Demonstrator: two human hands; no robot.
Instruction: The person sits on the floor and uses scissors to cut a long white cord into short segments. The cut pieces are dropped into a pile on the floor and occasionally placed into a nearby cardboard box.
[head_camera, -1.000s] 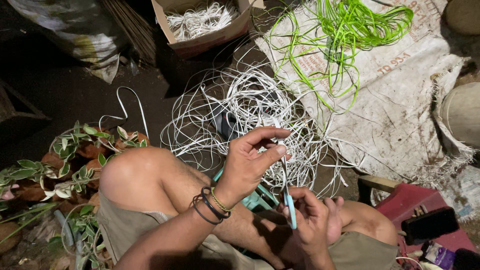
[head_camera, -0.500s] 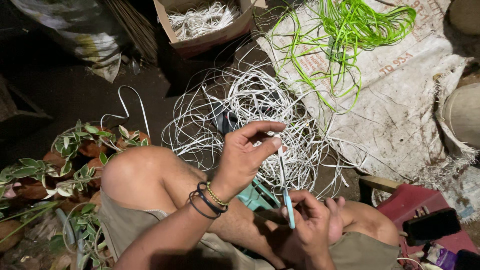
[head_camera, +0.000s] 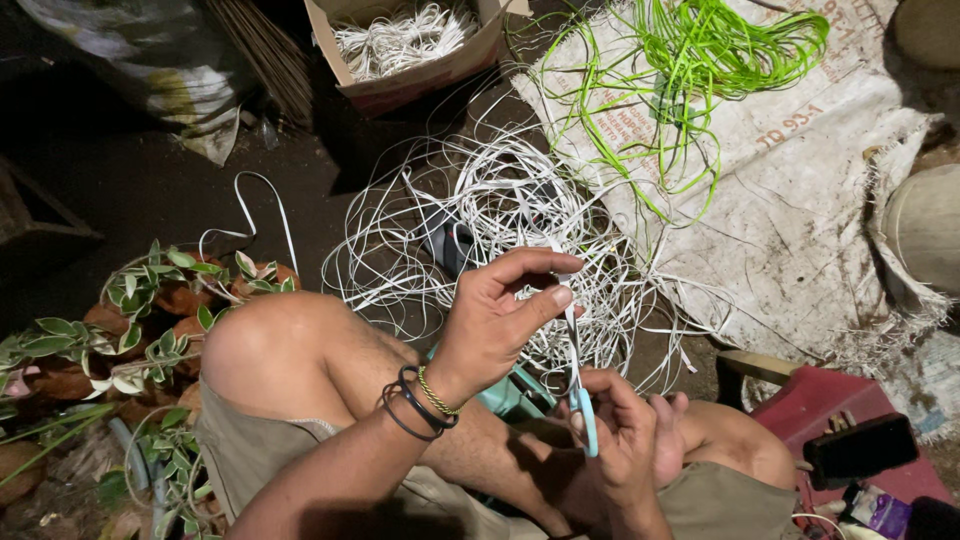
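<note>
Between the person's raised knees, the left hand pinches the upper end of a thin white flat strip between thumb and forefinger, the other fingers loosely curled. The right hand sits just below at five o'clock, its fingers closed around the strip's lower end together with a light blue slim-handled tool; whether the tool is a blade or scissors cannot be told. The strip's long axis runs nearly upright in the picture, from the left fingertips at twelve o'clock down to the right fist at six o'clock, and the blue tool lies along the same line. Black bands and a gold bead bracelet ring the left wrist.

Behind the hands, at twelve o'clock, a loose tangled heap of white plastic strips spreads over the dark ground. At eleven o'clock from it an open brown cardboard box holds bundled white strips. At one o'clock a coil of bright green plastic strips lies on a spread-out white woven sack. At nine o'clock from the left hand, terracotta pots hold plants with green and white leaves. At four o'clock a dark red plastic stool bears a black rectangular object.
</note>
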